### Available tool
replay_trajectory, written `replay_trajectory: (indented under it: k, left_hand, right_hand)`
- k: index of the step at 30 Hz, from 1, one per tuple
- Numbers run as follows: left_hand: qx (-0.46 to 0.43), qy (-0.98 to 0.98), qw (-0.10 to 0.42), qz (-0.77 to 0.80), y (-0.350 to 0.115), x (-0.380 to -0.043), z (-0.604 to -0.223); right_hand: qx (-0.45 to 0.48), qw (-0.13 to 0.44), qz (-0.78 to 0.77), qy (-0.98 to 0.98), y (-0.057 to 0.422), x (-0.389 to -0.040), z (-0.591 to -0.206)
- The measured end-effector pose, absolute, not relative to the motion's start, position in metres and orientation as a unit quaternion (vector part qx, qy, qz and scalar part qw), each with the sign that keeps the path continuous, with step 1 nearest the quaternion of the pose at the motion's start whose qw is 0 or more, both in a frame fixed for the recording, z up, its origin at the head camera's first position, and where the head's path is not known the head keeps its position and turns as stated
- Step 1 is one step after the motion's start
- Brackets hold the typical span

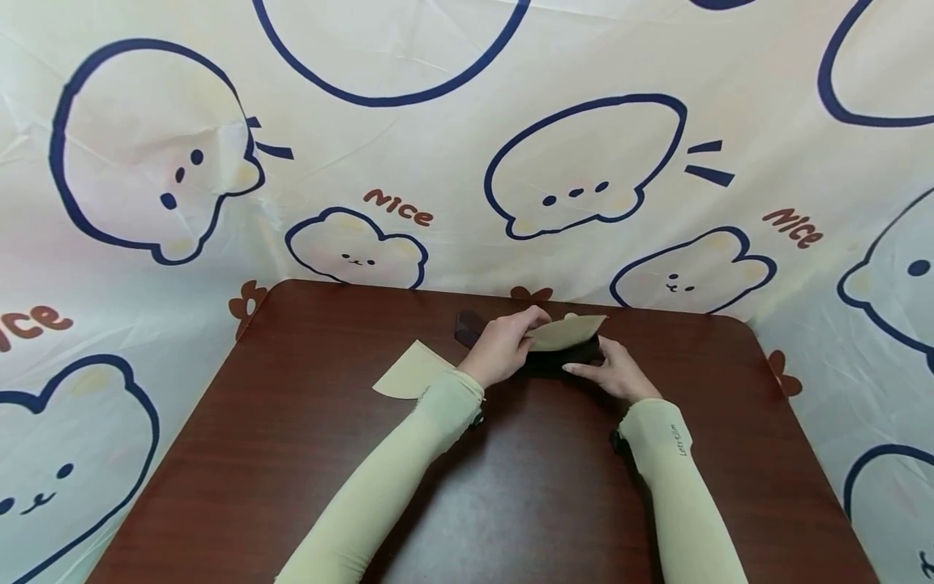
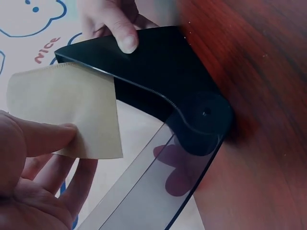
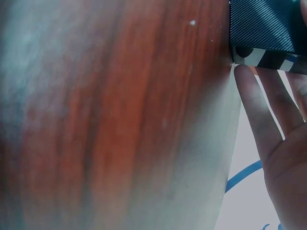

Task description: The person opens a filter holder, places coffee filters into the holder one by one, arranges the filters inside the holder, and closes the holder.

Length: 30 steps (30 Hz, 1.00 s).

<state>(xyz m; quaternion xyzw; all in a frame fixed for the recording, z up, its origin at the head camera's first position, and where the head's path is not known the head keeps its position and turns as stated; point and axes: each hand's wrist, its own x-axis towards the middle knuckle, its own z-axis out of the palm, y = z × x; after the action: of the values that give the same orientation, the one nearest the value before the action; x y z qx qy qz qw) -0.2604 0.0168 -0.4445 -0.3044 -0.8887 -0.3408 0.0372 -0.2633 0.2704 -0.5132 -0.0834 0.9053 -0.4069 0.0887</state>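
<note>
A tan paper coffee filter (image 1: 565,331) sits at the mouth of a black fan-shaped holder (image 1: 562,357) near the far middle of the dark red tabletop (image 1: 292,454). The left hand (image 1: 503,350) pinches the filter's edge between thumb and fingers, its grip closed on the paper. The right hand (image 1: 616,373) steadies the holder from the other side; the left wrist view shows its thumb (image 2: 125,38) pressed on the black lid, so that grip is clasped on the holder. A second filter (image 1: 412,373) lies flat on the tabletop just beside the left forearm. The thin paper could crease or tear if it is pulled at an angle against the holder's edge, and the holder could skid on the smooth wood if the right hand loosens. A cartoon-printed cloth (image 1: 146,186) hangs behind.
</note>
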Motion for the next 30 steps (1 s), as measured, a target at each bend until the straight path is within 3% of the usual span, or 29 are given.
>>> replay_trajectory:
  k: [6, 16, 30]
  left_hand:
    - [-0.302, -0.893, 0.025, -0.333, 0.019, -0.26, -0.45]
    - [-0.315, -0.909, 0.067, -0.264, 0.022, -0.261, -0.453]
    - [-0.303, -0.93, 0.075, -0.193, 0.028, -0.259, -0.46]
  right_hand:
    - [-0.087, 0.09, -0.412, 0.902, 0.271, -0.262, -0.515]
    - [-0.09, 0.086, -0.41, 0.903, 0.27, -0.264, -0.514]
    - [-0.106, 0.081, -0.417, 0.899, 0.269, -0.262, -0.514]
